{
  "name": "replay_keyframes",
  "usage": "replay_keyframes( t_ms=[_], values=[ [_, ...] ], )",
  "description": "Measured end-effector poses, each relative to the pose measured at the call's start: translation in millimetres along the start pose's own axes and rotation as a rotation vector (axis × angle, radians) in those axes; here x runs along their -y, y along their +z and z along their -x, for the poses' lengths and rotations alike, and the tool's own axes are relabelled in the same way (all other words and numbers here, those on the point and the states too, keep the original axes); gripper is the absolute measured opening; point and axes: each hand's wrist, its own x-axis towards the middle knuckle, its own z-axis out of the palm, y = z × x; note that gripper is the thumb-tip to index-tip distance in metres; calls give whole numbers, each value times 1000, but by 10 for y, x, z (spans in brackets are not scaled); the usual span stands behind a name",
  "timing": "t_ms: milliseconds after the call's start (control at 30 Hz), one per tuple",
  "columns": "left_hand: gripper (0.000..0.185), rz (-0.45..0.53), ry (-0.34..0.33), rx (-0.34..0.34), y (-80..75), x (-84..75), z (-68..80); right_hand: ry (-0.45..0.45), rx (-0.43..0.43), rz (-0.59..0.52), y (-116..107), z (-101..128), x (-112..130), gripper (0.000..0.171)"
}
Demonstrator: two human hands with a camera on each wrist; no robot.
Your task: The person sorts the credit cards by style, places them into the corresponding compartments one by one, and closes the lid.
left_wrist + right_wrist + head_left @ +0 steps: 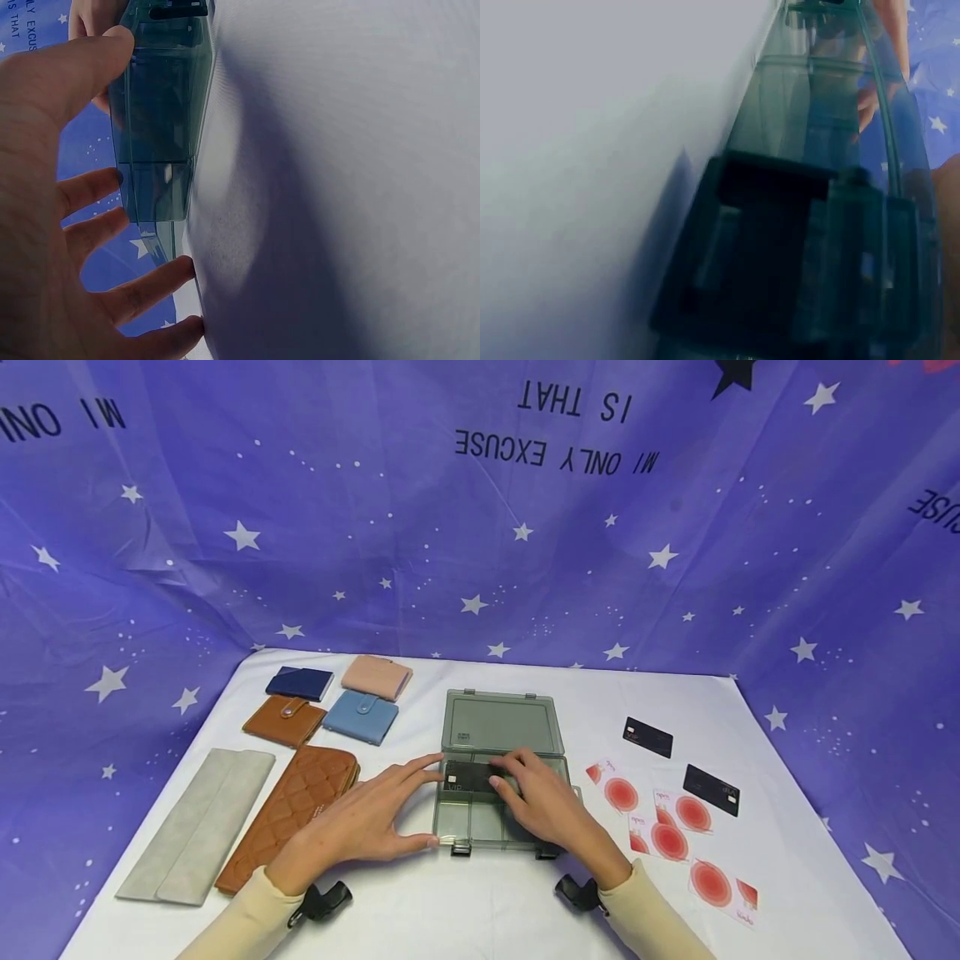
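Star-printed purple cloth (480, 527) drapes behind and around a white table (480, 910) where a person sorts cards into a smoky translucent organizer box (501, 827), its lid (502, 722) folded flat behind it. To the left lie a long grey felt pouch (197, 827), a quilted tan wallet (292, 814) and four small card holders: brown (283, 720), light blue (362, 717), pink (377, 677) and navy (300, 683). To the right, four red-and-white cards (660, 827) and two black cards (678, 764) lie face up on the table.

The left hand (360, 822) is spread with straight fingers against the box's left side, thumb at the front corner, steadying it; the left wrist view shows the same open fingers beside the box wall. The right hand (543, 802) has curled fingertips pressing one black VIP card (468, 775) at the rear compartments; whether it pinches the card cannot be told.

By the look of it, the card is being seated in its slot. The next move would call for easing it flat between the dividers, then letting go without dragging it back out.
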Motion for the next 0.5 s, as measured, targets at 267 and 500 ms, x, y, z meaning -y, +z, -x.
replay_keyframes(
  t_ms=[267, 500],
  values=[
    [84, -2, -6, 5, 7, 4, -2, -35, 44, 26, 15, 29, -4, 39],
    [83, -4, -3, 0, 5, 7, 1, -23, 73, 17, -174, 44, -48, 39]
  ],
)
